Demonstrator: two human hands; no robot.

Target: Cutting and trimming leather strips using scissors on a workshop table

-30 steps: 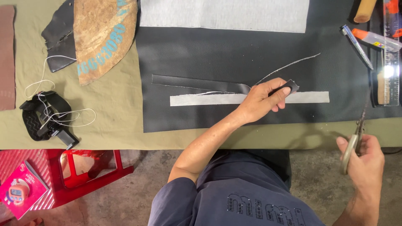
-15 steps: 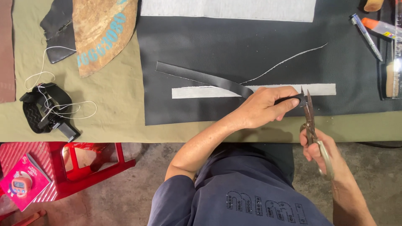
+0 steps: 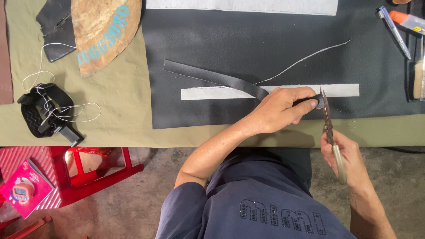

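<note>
Pink packet (image 3: 21, 193) lower left; left hand (image 3: 283, 108) pinching black strip (image 3: 212, 77), right hand (image 3: 343, 152) gripping scissors (image 3: 327, 117), now closer.

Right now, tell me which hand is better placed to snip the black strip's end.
Right hand: it holds the scissors, blades at the black strip end. Left hand is pinching that end.

We see a table (image 3: 124, 110) under olive cloth. On it lies a large black leather sheet (image 3: 265, 48). Left of the sheet sit a tan curved piece (image 3: 99, 26), a black strap bundle (image 3: 42, 110) with white cord, and a dark scrap (image 3: 55, 31).
</note>
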